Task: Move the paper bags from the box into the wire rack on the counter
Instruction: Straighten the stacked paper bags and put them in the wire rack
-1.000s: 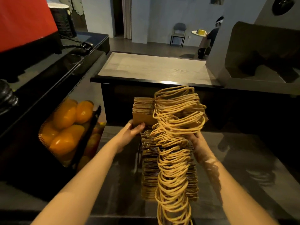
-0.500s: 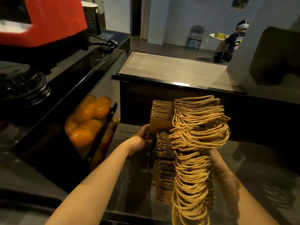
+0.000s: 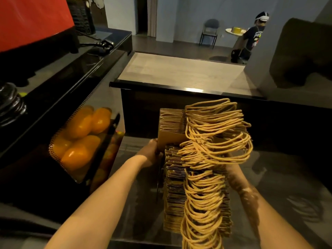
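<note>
A bundle of flat brown paper bags (image 3: pixel 170 126) with looped twine handles (image 3: pixel 217 139) is held between my two hands. My left hand (image 3: pixel 151 153) grips its lower left corner. Only the wrist side of my right hand (image 3: pixel 232 170) shows; it holds the bundle's right side from behind the handles. Just below, a long row of the same bags (image 3: pixel 177 198) stands packed on the dark counter inside the thin wire rack (image 3: pixel 158 178). The bundle sits at the far end of that row, touching its top. The box is out of view.
A mesh-front bin of oranges (image 3: pixel 80 141) is built into the black counter at left, under a red machine (image 3: pixel 32 18) and a plugged cable (image 3: pixel 106 44). A pale wooden countertop (image 3: pixel 179 69) lies ahead. Far back are a chair (image 3: pixel 210 31) and a person (image 3: pixel 255 36).
My left hand has slid from the bundle's near face to its lower left corner and curled on it. The bundle stays over the rack's far end; my view has shifted.
</note>
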### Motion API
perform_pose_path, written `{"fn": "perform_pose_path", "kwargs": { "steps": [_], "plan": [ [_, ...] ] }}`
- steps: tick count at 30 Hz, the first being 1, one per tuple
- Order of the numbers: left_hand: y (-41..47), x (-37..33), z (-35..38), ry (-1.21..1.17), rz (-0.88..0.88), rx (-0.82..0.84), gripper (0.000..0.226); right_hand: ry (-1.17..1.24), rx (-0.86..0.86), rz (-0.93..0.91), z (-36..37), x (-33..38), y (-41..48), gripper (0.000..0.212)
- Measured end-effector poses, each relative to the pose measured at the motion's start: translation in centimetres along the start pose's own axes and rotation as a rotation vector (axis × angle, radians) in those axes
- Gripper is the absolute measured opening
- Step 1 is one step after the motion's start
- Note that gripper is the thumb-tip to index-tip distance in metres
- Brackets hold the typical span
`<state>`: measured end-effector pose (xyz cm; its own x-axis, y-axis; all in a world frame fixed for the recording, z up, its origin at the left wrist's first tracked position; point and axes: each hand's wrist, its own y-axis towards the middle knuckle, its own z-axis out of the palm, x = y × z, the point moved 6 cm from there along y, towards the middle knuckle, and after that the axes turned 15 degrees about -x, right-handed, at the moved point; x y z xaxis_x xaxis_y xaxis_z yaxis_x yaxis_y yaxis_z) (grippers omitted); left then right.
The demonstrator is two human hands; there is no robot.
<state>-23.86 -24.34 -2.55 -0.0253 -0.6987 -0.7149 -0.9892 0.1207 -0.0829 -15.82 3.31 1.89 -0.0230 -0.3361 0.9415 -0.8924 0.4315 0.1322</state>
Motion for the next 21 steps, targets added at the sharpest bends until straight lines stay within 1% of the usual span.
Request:
{"fn": "perform_pose_path", "kwargs": {
  "steps": [1,2,4,5,7,9,12,13,15,16,19,20,21],
  "plan": [
    [-1.6,-2.1,-1.2,0.056,0.01,-0.007,0.057,-0.019,-0.012,0.023,-0.1,-1.0,0.5,0.056],
    [-2.0,-2.8,-1.7,0.097,0.003,-0.011,0.05,-0.015,-0.017,0.071,-0.1,-1.6,0.9,0.052],
    [-2.2,-3.5,-2.3,0.124,-0.023,-0.029,0.038,0.011,-0.05,0.17,-0.1,-2.0,1.5,0.031],
    [-2.4,-3.9,-2.5,0.115,-0.02,-0.039,0.033,0.023,-0.048,0.201,0.1,-1.9,1.7,0.027],
    [-2.5,-4.2,-2.7,0.08,-0.012,-0.055,0.029,0.033,-0.037,0.23,0.4,-1.7,1.9,0.026],
    [-2.7,-4.3,-2.7,0.093,-0.012,-0.054,0.03,0.037,-0.021,0.232,0.6,-1.5,1.5,0.027],
    [-2.4,-4.0,-2.8,0.093,-0.033,-0.043,0.03,0.041,0.0,0.255,0.7,-1.1,1.1,0.053],
    [-2.2,-3.9,-2.8,0.092,-0.034,-0.031,0.029,0.026,0.005,0.259,0.8,-1.1,1.2,0.054],
    [-1.7,-3.7,-2.7,0.092,-0.045,0.007,0.032,0.016,-0.001,0.269,0.8,-1.1,1.6,0.043],
    [-1.5,-3.5,-2.7,0.089,-0.056,0.026,0.035,0.025,-0.006,0.271,0.8,-1.0,1.6,0.04],
    [-1.3,-3.2,-2.8,0.036,-0.086,0.046,0.044,0.031,0.017,0.287,0.8,-2.3,2.2,0.062],
    [-1.4,-3.0,-2.7,-0.021,-0.101,0.05,0.046,0.044,0.034,0.28,0.9,-2.0,2.0,0.057],
    [-1.6,-2.8,-2.6,-0.099,-0.126,0.065,0.049,0.091,0.059,0.272,1.0,-1.1,1.6,0.044]
  ]
}}
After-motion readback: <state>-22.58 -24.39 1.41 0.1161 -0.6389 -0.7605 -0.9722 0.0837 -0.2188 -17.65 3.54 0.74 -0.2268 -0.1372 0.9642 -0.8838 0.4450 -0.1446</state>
